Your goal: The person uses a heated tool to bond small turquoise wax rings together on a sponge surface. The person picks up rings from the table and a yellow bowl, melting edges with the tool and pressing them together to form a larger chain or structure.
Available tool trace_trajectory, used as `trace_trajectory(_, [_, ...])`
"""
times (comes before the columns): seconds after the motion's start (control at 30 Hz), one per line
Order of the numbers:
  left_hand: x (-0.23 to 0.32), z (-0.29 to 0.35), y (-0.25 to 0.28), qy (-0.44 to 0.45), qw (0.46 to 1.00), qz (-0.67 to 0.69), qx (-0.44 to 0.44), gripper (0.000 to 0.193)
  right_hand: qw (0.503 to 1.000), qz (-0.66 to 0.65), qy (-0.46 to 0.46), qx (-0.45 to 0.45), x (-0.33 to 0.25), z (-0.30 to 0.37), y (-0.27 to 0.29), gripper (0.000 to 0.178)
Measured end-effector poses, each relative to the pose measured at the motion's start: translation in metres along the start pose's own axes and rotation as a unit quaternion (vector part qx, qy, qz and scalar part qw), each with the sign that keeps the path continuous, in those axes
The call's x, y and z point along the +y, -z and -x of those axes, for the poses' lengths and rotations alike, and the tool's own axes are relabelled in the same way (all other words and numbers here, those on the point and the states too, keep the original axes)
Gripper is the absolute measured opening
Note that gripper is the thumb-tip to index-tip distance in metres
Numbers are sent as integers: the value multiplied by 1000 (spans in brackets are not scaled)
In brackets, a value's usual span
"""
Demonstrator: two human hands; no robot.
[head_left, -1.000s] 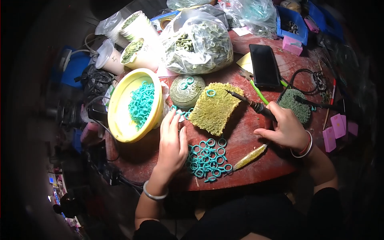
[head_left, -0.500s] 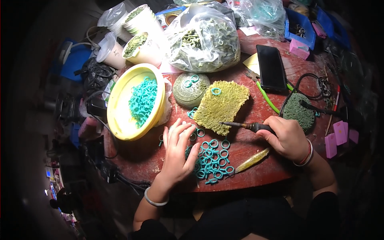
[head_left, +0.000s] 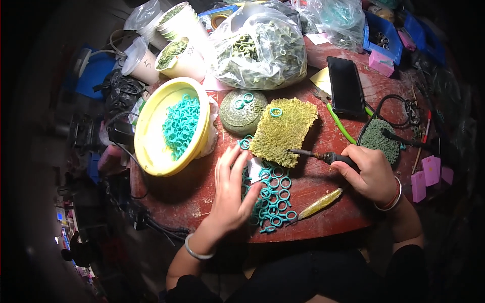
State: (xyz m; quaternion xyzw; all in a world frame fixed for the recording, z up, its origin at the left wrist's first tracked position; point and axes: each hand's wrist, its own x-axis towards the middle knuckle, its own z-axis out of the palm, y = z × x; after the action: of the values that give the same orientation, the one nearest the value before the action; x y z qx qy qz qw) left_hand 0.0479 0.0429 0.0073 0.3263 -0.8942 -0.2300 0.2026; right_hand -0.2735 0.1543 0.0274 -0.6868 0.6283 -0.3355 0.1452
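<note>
My left hand, fingers stretched and thumb apart, hovers at or just over the left side of a pile of teal rings with short stems. A small white piece shows beside its fingers; I cannot tell whether they touch. My right hand is closed round the dark handle of a soldering-iron-like tool. The tool's thin tip reaches the lower edge of a rough yellow-green slab, on which one teal ring lies. Near my left fingertips lie more rings.
A yellow bowl of teal rings stands left. Behind are a round stone-like block, a clear bag and white cups. A phone, green-handled pliers, a green lump and a yellow stick lie right.
My left hand has moved slightly right and forward, and the white piece now shows beside it. The tool's tip has shifted slightly up along the slab. The whole view has shifted a little.
</note>
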Motion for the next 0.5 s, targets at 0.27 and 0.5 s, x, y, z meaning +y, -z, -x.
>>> trace_trajectory(0.27, [2, -21, -3, -16, 999, -34, -6, 51, 1000, -22, -18, 3, 1, -3, 4, 26])
trace_trajectory(0.5, [-2, -39, 12, -10, 996, 74, 42, 20, 998, -31, -46, 19, 3, -7, 15, 26])
